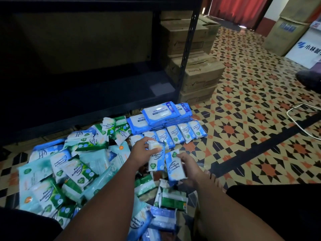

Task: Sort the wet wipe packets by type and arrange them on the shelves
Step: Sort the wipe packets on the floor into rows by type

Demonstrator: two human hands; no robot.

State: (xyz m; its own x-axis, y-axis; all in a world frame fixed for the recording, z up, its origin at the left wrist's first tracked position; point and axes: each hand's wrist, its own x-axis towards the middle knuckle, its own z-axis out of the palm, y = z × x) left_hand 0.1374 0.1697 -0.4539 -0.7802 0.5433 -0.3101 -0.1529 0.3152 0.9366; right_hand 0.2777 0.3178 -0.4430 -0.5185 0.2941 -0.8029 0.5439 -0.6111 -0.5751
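My left hand [142, 150] grips a small blue-and-white fragrance wipes packet [156, 158] upright. Beside it my right hand [188, 164] holds a second blue packet [173, 166] of the same kind. Just beyond them a row of small blue packets [178, 134] stands on the floor. Behind that row lies a stack of large blue antabax packs [161, 115]. A mixed heap of green pine and blue packets [69, 164] spreads over the floor at the left. The dark metal shelf [86, 84] stands behind the heap, and its lower board looks bare.
Stacked cardboard boxes [196, 72] stand right of the shelf post [186, 49]. More packets [173, 199] lie between my arms. Patterned floor tiles [251, 129] stretch to the right, crossed by a white cable [298, 117]. Tall boxes [286, 26] stand far right.
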